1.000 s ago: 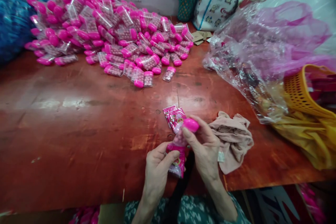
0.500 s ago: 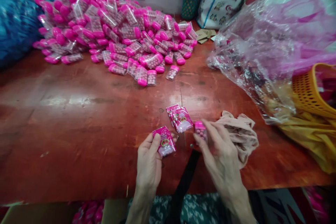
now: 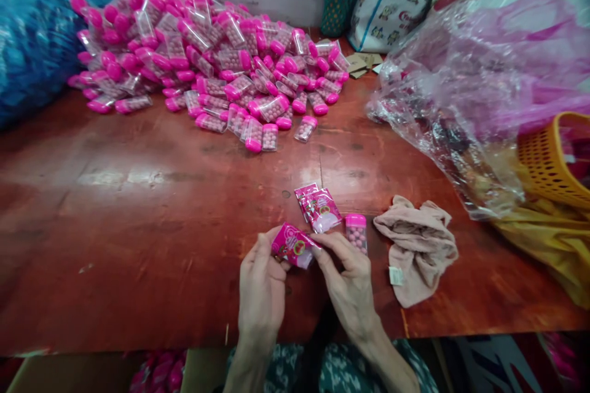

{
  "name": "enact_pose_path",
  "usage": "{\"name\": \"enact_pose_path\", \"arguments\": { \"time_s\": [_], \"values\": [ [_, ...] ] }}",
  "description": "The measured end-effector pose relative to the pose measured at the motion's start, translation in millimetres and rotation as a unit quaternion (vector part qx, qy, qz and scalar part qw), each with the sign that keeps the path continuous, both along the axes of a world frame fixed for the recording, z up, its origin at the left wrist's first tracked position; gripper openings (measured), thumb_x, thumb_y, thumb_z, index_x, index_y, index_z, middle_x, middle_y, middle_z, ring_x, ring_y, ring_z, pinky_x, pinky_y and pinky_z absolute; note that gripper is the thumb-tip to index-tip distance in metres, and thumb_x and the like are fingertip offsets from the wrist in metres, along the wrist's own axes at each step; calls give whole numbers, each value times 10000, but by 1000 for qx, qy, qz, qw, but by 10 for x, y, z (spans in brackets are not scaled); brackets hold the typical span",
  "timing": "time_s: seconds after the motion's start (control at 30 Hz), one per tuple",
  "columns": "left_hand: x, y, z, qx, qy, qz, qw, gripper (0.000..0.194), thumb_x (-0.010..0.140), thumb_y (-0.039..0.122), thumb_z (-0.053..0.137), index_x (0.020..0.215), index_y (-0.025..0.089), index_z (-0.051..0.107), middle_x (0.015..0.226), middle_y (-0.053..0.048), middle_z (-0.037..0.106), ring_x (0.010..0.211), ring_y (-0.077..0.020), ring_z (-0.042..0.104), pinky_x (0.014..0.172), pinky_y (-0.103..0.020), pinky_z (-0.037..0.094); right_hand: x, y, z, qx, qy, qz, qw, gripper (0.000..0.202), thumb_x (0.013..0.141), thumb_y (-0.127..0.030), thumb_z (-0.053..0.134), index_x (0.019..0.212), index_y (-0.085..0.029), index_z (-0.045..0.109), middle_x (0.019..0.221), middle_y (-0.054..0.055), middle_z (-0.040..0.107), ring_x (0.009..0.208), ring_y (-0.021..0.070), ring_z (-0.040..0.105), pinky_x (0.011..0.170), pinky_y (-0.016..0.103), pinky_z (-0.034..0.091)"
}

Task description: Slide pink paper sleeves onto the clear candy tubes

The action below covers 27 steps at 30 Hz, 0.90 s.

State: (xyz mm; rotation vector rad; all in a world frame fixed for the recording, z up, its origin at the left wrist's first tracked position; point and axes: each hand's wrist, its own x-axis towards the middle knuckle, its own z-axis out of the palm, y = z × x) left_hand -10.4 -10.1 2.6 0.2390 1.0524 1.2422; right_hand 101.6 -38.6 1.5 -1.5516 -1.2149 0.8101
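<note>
A pink printed packet (image 3: 295,247) is held between both hands above the table's near side. My left hand (image 3: 263,276) pinches its left edge, while my right hand (image 3: 346,270) grips its right edge with thumb and fingers. Just beyond lie a few more pink packets (image 3: 322,209), overlapping each other. Beside the right hand, a clear candy container (image 3: 356,234) with a pink cap and pink balls inside rests on the table. A crumpled beige cloth (image 3: 421,252) with a white label lies further right.
Many pink-capped candy containers (image 3: 221,67) are heaped at the back of the wooden table (image 3: 138,245). A blue plastic bag (image 3: 37,43) stands at the far left. Clear and pink plastic bags (image 3: 470,86) and a yellow basket (image 3: 544,153) crowd the right side.
My right hand has let go of the candy container, leaving it on the table, and moved left to take the packet's right edge. The packet in my left hand has turned and tilted.
</note>
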Motion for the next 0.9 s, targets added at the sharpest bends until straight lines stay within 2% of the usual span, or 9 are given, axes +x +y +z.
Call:
{"name": "enact_pose_path", "arguments": {
  "time_s": [0.07,0.2,0.33,0.47,0.53,0.6,0.67,0.73,0.9],
  "values": [
    [-98,33,-5,-1,20,-14,1000,276,780,351,604,869,99,678,800,-95,710,708,-157,647,640,-266,524,54,3,-18,0,-10,-3,1000,181,846,-136,514,919,-204,665,828,37,648,764,175,610,689,280,471],
    [-264,79,-13,0,69,-69,995,162,715,226,677,825,108,690,771,-81,709,675,-149,642,585,-246,525,132,9,-40,2,-8,14,1000,166,846,-140,525,909,-205,664,818,31,643,745,170,604,672,277,465],
    [-303,90,-7,6,111,-120,987,139,666,174,708,792,116,697,702,-57,700,596,-125,620,559,-218,509,155,13,-34,-7,3,38,999,158,840,-140,536,886,-208,671,799,23,651,727,165,609,654,268,463],
    [-316,115,-4,45,153,-159,974,225,625,129,723,848,152,712,725,-44,706,639,-123,620,608,-198,488,178,27,-16,0,0,53,999,165,832,-134,537,882,-215,672,808,24,659,752,172,612,672,275,469],
    [-333,129,-9,85,215,-191,954,183,641,125,704,816,173,725,710,-30,697,635,-128,611,597,-198,475,191,37,-4,1,-7,75,997,164,829,-133,539,872,-214,675,810,30,660,766,177,611,682,281,471],
    [-348,134,-18,154,301,-215,916,110,679,119,664,734,184,734,688,-24,683,635,-143,605,593,-210,462,196,45,8,3,-13,103,995,153,824,-140,548,850,-211,680,791,32,658,756,176,609,676,282,473],
    [-357,123,-26,227,373,-218,873,145,718,113,621,706,196,739,686,-27,678,646,-158,608,608,-226,454,192,49,17,14,-17,122,992,152,825,-145,552,834,-211,689,756,30,651,725,170,605,653,276,472],
    [-367,98,-29,273,414,-202,845,180,740,112,597,747,212,747,681,-25,677,631,-162,608,607,-235,448,184,49,21,29,-24,119,992,162,831,-143,546,821,-209,693,726,30,640,693,165,596,624,270,466],
    [-411,43,-20,282,442,-199,828,195,754,103,572,746,210,734,654,-17,658,599,-160,596,575,-235,436,165,48,22,34,-33,106,993,170,836,-122,538,806,-195,689,687,27,620,645,154,579,588,254,449]
  ]
}}
